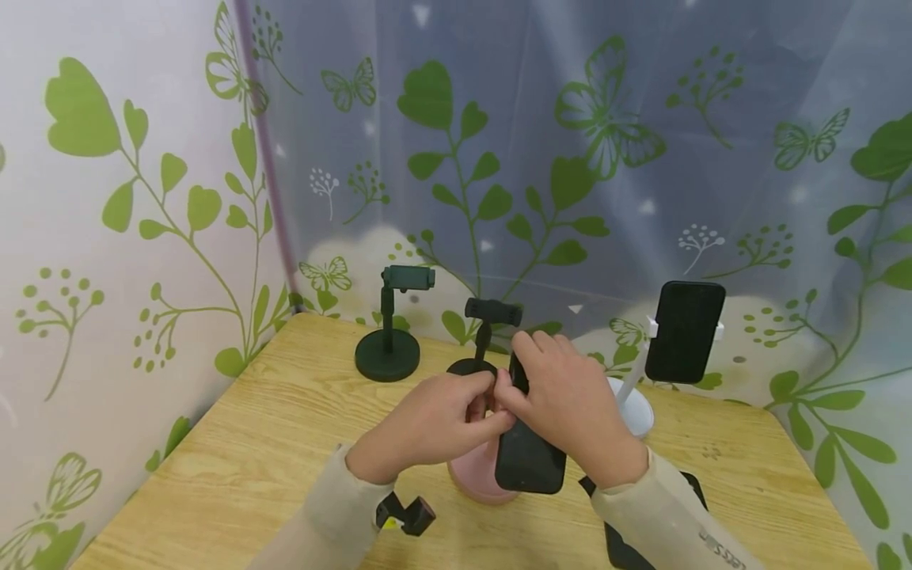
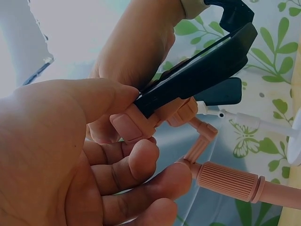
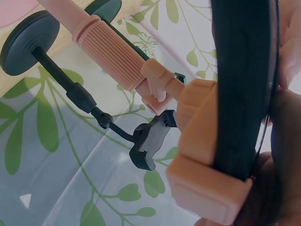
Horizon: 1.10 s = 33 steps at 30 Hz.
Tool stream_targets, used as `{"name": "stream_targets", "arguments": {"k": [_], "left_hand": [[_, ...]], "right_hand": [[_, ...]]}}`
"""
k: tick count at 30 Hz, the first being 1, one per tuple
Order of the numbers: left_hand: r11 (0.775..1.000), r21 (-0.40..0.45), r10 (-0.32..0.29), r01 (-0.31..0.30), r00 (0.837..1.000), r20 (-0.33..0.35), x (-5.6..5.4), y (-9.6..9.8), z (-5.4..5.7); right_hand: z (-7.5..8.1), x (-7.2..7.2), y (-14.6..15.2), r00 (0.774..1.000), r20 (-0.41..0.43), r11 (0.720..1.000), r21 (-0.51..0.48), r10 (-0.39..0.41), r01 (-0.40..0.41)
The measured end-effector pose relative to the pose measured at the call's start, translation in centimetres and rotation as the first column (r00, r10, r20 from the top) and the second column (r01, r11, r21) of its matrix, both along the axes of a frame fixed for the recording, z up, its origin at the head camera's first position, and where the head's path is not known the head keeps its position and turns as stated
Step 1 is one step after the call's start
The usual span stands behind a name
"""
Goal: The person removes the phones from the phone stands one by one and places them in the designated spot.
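The black phone (image 1: 530,459), against the pink clamp (image 3: 209,188), lay at four o'clock from my left hand (image 1: 442,419) and seven from my nearer right hand (image 1: 570,392), long axis roughly twelve to six. My right fingers gripped its edge; my left thumb and fingers pinched the clamp's end. I counted one mounted phone (image 1: 685,332), one dark slab (image 1: 621,546) and four stands: pink stand (image 1: 477,479), green stand (image 1: 387,360), black stand (image 1: 493,312), white stand (image 1: 637,412).

green stand (image 1: 388,355) | black stand (image 1: 493,312) | white stand (image 1: 633,410) holding phone (image 1: 685,332) | table (image 1: 249,451)
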State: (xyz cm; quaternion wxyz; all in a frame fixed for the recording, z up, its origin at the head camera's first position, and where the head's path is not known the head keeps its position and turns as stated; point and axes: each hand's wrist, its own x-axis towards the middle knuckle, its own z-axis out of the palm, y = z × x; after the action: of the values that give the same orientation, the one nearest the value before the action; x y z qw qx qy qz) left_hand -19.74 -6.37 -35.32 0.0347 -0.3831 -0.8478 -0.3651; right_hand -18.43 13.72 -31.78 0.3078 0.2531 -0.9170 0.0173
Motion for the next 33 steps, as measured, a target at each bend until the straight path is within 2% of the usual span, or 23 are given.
{"name": "stream_targets", "arguments": {"k": [12, 21, 28, 33], "left_hand": [[0.999, 0.032, -0.013, 0.011, 0.999, 0.052, -0.4, 0.0, -0.1], [1.000, 0.017, 0.004, -0.004, 1.000, 0.008, -0.2, 0.0, -0.2], [1.000, 0.012, 0.004, -0.004, 1.000, -0.023, -0.1, 0.1, -0.2], [1.000, 0.005, -0.001, 0.002, 0.999, -0.052, -0.2, 0.3, -0.2]], "right_hand": [[-0.2, 0.1, -0.1, 1.000, 0.021, 0.999, -0.041, -0.013, 0.014], [0.1, 1.6, -1.0, 0.985, -0.069, 0.987, -0.057, -0.157, 0.153], [0.1, 2.1, -1.4, 0.986, -0.131, 0.994, 0.011, -0.107, 0.110], [0.1, 2.0, -1.2, 0.989, -0.137, 0.998, 0.021, -0.058, 0.061]]}}
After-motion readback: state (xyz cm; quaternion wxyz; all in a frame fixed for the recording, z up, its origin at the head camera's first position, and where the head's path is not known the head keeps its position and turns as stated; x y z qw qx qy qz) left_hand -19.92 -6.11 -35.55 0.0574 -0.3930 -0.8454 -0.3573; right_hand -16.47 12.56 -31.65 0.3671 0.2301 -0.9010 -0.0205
